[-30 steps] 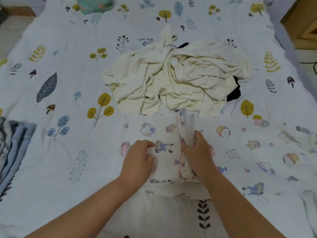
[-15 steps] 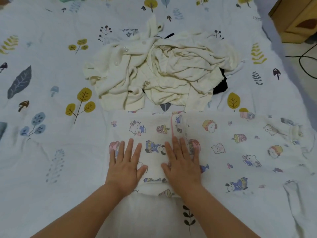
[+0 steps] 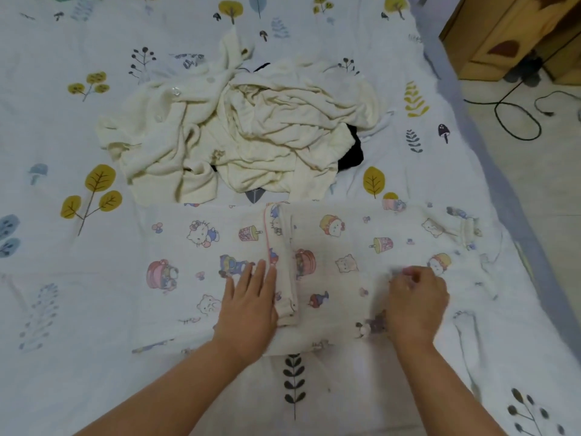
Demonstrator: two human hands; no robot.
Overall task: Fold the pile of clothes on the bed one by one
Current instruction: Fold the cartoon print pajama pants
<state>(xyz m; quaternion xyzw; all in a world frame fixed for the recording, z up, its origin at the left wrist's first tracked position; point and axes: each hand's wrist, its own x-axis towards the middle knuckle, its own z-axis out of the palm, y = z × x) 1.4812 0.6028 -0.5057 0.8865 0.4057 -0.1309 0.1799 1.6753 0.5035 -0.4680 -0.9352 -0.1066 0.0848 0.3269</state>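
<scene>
Our left hand (image 3: 251, 309) presses flat on the cartoon-print garment (image 3: 345, 247) at lower centre; our right hand (image 3: 415, 303) pinches its cloth. We should lift evenly, keeping the pink-trimmed edge (image 3: 267, 240) aligned.

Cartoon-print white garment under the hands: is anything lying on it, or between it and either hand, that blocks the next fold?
Nothing visible does. The left hand rests flat on the cartoon-print white garment and the right hand pinches its fabric. The crumpled cream clothes pile lies beyond its far edge, not on it.
</scene>
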